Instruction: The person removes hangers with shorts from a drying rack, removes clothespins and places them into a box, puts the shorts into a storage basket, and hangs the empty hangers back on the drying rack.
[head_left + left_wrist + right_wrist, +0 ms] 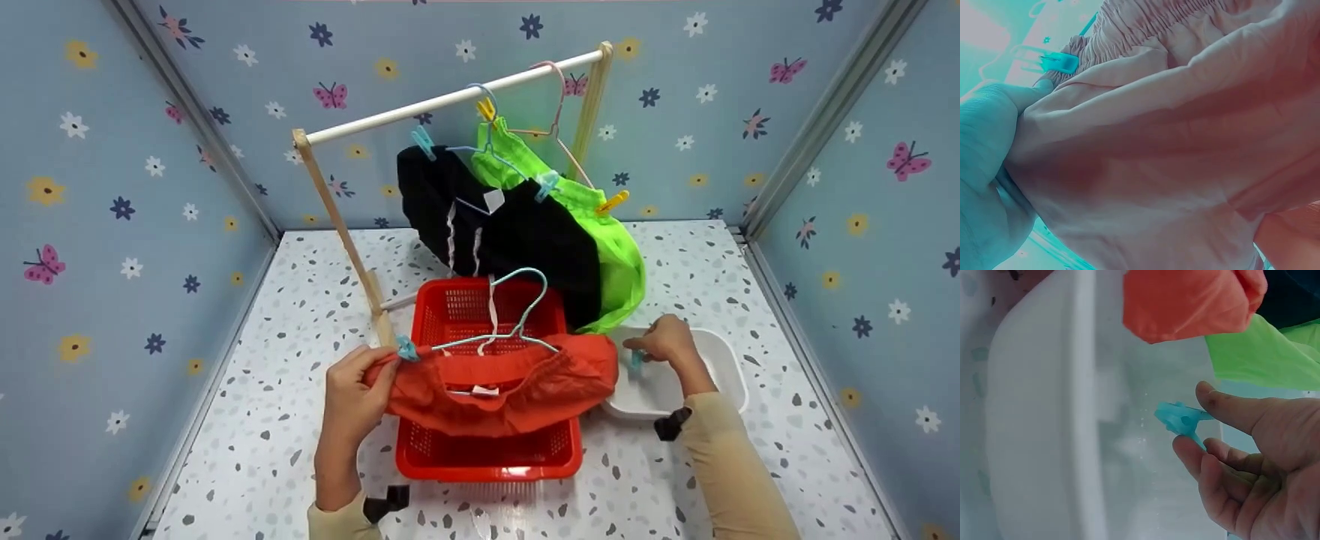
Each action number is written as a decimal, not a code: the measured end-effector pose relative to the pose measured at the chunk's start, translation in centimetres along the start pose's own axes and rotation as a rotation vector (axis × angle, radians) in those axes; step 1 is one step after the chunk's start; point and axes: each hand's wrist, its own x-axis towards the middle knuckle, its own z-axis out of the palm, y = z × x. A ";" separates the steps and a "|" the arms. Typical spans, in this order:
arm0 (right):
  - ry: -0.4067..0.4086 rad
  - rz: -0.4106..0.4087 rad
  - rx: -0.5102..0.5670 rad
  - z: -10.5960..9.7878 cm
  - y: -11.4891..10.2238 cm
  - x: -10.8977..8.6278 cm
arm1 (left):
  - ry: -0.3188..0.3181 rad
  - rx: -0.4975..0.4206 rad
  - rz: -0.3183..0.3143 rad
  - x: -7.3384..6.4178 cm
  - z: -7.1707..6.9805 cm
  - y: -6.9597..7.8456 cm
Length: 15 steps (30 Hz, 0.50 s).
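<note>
My left hand (358, 390) pinches the left end of the waistband of red-orange shorts (495, 412), right beside a blue clothespin (406, 348) that clips the waistband there. A light-green hanger (525, 324) lies along the waistband, its hook pointing up and away. Over the white tub (731, 352) is my right hand (666, 341). Between its thumb and fingers it pinches a light-blue clothespin (1179, 417), seen clearly in the right wrist view. The right end of the shorts bears no clothespin and hangs close to the tub. In the left wrist view the shorts' fabric (1174, 140) fills most of the frame.
A red basket (487, 472) stands under the shorts. Behind it is a wooden rack with a white rod (420, 107). From the rod hang black shorts (525, 240) on a blue hanger and bright green shorts (626, 262) on a pink hanger, clipped with clothespins.
</note>
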 end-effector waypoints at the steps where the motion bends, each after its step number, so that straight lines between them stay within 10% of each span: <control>1: -0.005 -0.004 0.000 -0.1 -0.1 0.0 | 0.001 -0.003 0.002 0.0 0.0 -0.1; 15: -0.036 -0.007 -0.051 -1.9 -1.4 0.3 | 0.007 -0.095 -0.042 -0.3 -0.2 -0.7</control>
